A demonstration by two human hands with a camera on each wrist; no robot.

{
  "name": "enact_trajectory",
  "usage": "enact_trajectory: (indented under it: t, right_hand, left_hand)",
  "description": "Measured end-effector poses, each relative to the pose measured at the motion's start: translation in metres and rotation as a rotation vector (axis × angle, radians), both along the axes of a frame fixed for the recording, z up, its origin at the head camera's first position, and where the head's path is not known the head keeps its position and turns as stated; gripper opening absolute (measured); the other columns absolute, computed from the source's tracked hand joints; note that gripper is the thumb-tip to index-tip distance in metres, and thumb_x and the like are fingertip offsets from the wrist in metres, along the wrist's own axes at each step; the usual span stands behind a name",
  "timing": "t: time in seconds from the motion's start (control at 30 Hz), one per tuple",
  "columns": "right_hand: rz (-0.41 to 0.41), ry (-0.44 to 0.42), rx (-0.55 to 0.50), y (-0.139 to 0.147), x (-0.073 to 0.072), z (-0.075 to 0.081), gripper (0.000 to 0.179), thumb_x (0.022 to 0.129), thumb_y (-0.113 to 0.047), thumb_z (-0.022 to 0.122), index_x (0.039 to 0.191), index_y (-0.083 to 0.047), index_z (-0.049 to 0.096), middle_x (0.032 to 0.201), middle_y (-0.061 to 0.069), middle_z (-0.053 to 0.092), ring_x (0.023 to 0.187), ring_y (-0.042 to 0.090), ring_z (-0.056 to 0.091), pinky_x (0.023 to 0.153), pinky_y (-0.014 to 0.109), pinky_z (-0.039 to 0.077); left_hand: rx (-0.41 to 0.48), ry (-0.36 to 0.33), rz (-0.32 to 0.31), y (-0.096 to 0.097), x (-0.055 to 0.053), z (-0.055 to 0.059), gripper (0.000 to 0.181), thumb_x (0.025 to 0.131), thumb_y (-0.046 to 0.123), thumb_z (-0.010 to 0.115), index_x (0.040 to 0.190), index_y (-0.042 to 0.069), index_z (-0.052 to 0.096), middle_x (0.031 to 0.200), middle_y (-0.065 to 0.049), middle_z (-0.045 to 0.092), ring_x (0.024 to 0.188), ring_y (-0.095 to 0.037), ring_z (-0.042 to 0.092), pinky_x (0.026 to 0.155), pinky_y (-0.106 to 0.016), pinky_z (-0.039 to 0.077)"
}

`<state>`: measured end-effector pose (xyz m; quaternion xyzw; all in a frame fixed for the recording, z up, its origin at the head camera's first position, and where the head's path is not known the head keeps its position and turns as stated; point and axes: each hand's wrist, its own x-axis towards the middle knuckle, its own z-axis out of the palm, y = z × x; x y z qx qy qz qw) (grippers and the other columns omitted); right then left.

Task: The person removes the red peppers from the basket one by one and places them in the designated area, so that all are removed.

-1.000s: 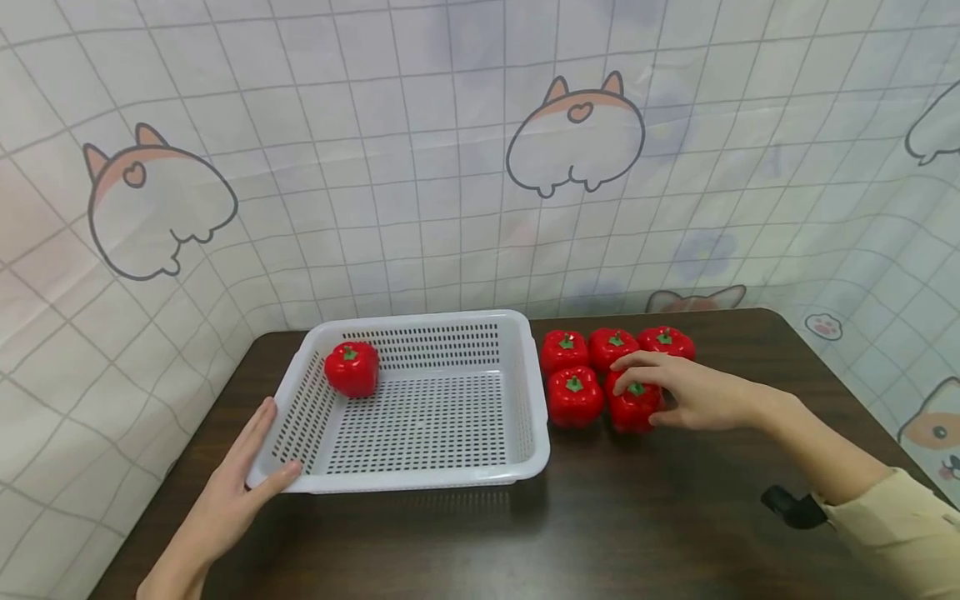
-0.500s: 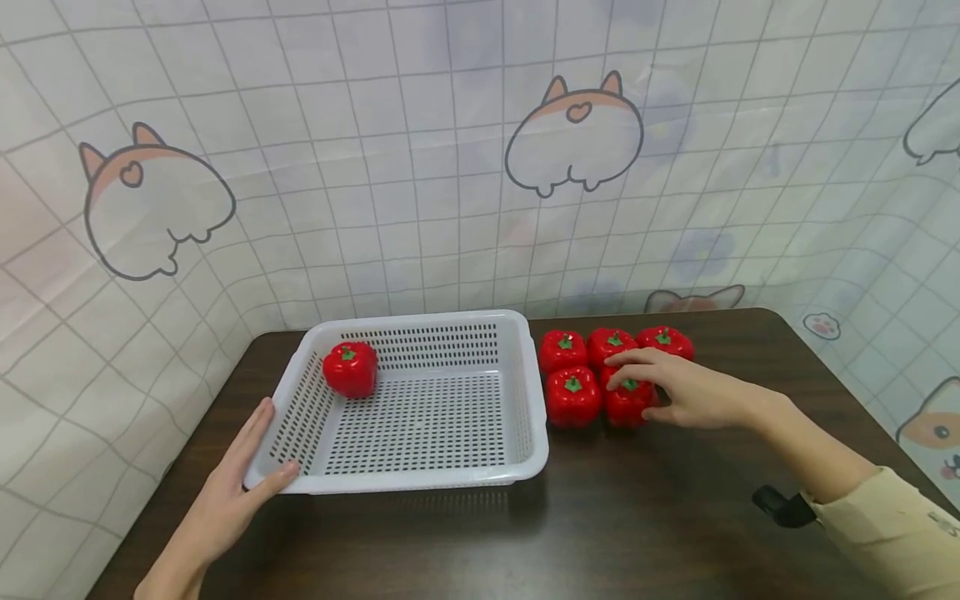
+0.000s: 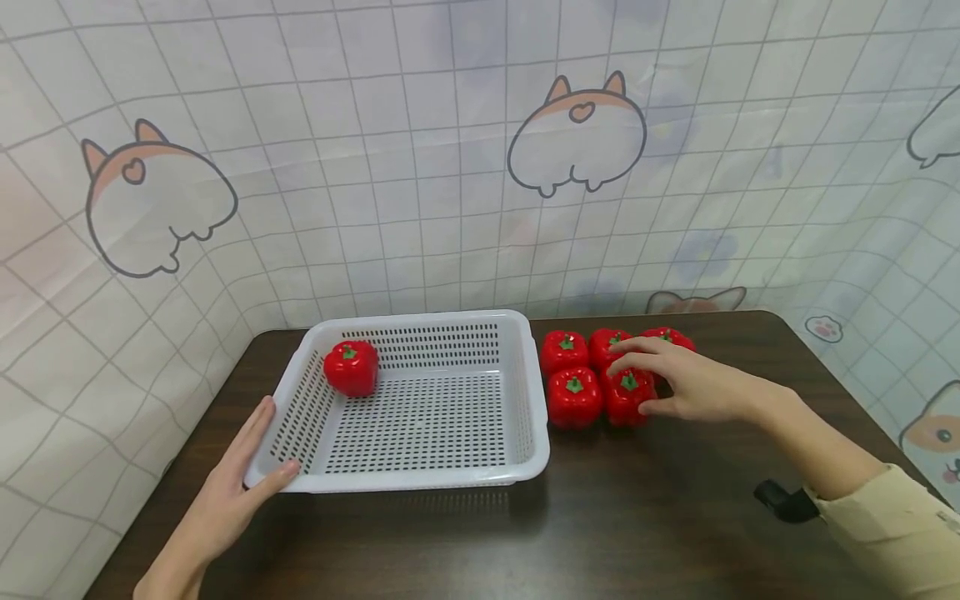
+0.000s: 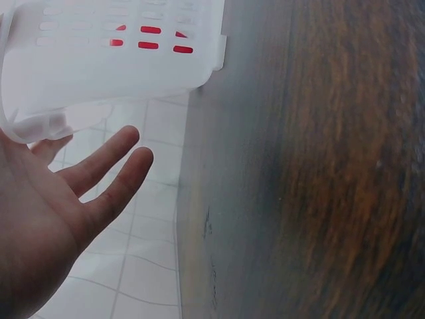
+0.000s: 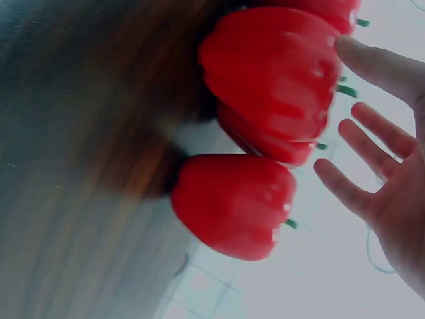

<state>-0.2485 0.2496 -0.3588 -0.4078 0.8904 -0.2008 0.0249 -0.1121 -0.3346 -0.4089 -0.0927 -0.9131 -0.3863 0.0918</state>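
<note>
A red bell pepper stands upright at the front right of a cluster. My right hand hovers over it, fingers spread and loosely bent; in the right wrist view the thumb tip lies at the pepper's top edge, and touch is unclear. Beside it on the left stands another front bell pepper; three more peppers form the back row, the right one partly covered by the hand. My left hand rests on the left front corner of the white plastic basket, fingers extended along its side, thumb on the rim.
One red bell pepper sits inside the basket at its back left. Dark wooden table extends before the basket and peppers. A white grid-patterned cloth hangs behind and along the sides. A black device sits at the right sleeve.
The front-right pepper has shifted slightly left and back, against its neighbours. My right hand's fingers have loosened and lifted from it. The left hand and basket stay in place.
</note>
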Motion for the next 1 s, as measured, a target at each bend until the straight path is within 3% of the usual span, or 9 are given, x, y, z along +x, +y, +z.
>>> enact_trajectory:
  t: [0.33, 0.63, 0.73, 1.0]
  right_hand:
    - [0.039, 0.044, 0.04, -0.022, -0.004, 0.035, 0.044, 0.091, -0.014, 0.079, 0.132, -0.016, 0.065, 0.148, 0.009, 0.05, 0.133, 0.03, 0.048, 0.098, 0.05, 0.051]
    - [0.126, 0.05, 0.095, -0.053, -0.012, 0.062, 0.047, 0.093, -0.017, 0.078, 0.137, -0.018, 0.061, 0.145, 0.002, 0.052, 0.133, 0.025, 0.049, 0.101, 0.046, 0.05]
    - [0.166, 0.055, 0.104, -0.064, -0.016, 0.069, 0.046, 0.093, -0.016, 0.077, 0.136, -0.016, 0.062, 0.143, 0.003, 0.054, 0.13, 0.025, 0.051, 0.101, 0.046, 0.05]
    - [0.225, 0.051, 0.131, -0.099, -0.024, 0.084, 0.044, 0.096, -0.013, 0.071, 0.139, -0.012, 0.06, 0.143, 0.004, 0.055, 0.131, 0.025, 0.052, 0.107, 0.047, 0.046]
  left_hand:
    - [0.01, 0.006, -0.008, 0.001, 0.0, -0.001, 0.087, 0.098, 0.018, 0.071, 0.166, 0.021, 0.017, 0.171, -0.004, 0.011, 0.142, -0.041, 0.033, 0.096, -0.003, 0.021]
    - [-0.002, 0.034, -0.009, -0.001, 0.001, -0.001, 0.087, 0.098, 0.018, 0.071, 0.166, 0.022, 0.018, 0.171, 0.0, 0.012, 0.143, -0.012, 0.03, 0.097, -0.003, 0.021]
    - [0.004, 0.026, -0.012, -0.001, 0.002, -0.002, 0.087, 0.098, 0.018, 0.07, 0.166, 0.023, 0.017, 0.171, 0.001, 0.011, 0.144, -0.013, 0.03, 0.097, -0.003, 0.021]
    - [-0.001, 0.016, 0.002, 0.0, 0.001, 0.0, 0.086, 0.098, 0.02, 0.071, 0.166, 0.022, 0.018, 0.171, -0.002, 0.012, 0.141, -0.034, 0.034, 0.095, -0.003, 0.021]
